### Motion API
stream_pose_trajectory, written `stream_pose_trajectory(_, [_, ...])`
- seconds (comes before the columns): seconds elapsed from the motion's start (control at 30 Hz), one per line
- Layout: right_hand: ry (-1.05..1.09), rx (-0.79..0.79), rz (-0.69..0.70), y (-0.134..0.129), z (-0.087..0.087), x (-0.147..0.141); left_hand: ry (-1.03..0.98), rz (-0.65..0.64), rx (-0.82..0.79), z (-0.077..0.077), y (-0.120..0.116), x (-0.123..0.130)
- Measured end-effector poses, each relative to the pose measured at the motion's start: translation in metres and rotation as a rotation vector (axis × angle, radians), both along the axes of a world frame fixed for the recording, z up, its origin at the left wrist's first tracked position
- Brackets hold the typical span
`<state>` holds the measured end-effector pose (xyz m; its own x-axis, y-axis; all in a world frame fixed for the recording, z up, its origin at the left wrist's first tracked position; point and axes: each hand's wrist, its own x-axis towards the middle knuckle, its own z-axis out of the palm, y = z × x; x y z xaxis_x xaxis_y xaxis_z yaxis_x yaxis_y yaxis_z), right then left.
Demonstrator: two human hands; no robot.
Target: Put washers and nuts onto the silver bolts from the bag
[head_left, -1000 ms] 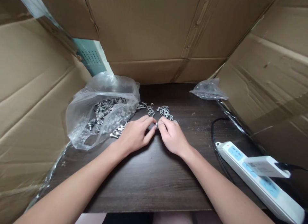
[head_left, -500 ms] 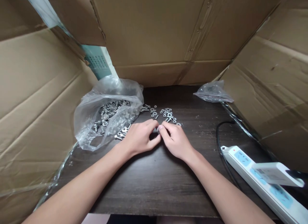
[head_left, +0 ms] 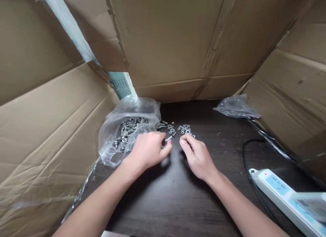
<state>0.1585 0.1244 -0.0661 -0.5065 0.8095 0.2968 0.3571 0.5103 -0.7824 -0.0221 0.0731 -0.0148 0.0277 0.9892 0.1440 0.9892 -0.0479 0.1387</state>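
Steel bolt point(head_left: 168, 139) pinched in the left hand point(head_left: 149, 150) over the worktop point(head_left: 178, 196); the right hand point(head_left: 198, 157) (fingers loosely open, empty) nears the washers point(head_left: 185, 129), probably picking one to thread.

On the table point(head_left: 163, 203), a bag of bolts point(head_left: 127, 130) sits far left, loose washers point(head_left: 185, 129) mid-back, an empty bag point(head_left: 235, 108) back right, a power strip point(head_left: 285, 193) right.
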Motion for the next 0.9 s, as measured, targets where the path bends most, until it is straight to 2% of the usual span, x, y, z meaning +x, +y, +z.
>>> stream_pose_trajectory(0.1, [0.006,0.009,-0.001,-0.001,0.001,-0.001,0.079,0.192,0.017,0.031,-0.003,-0.019])
stream_pose_trajectory(0.2, [0.022,0.012,0.001,-0.002,0.001,-0.001,0.157,0.355,-0.016,0.045,-0.002,-0.046])
stream_pose_trajectory(0.33, [0.046,0.013,-0.006,-0.002,0.002,-0.001,0.143,0.474,-0.034,0.035,0.004,-0.078])
stream_pose_trajectory(0.47, [0.062,0.014,-0.022,-0.001,0.003,0.0,0.103,0.505,0.001,0.024,0.004,-0.083])
stream_pose_trajectory(0.57, [0.05,0.013,-0.044,0.0,0.001,-0.001,0.089,0.471,0.079,0.025,0.003,-0.064])
stream_pose_trajectory(0.67, [-0.012,0.042,-0.096,0.002,-0.004,-0.003,0.009,0.333,0.098,0.02,0.006,-0.031])
stream_pose_trajectory(0.77, [-0.07,0.124,-0.156,0.005,-0.008,-0.003,-0.069,0.1,0.012,0.0,0.013,0.0])
stream_pose_trajectory(0.9, [-0.13,0.263,-0.319,0.011,-0.012,0.0,-0.014,-0.05,0.013,-0.033,0.018,0.019])
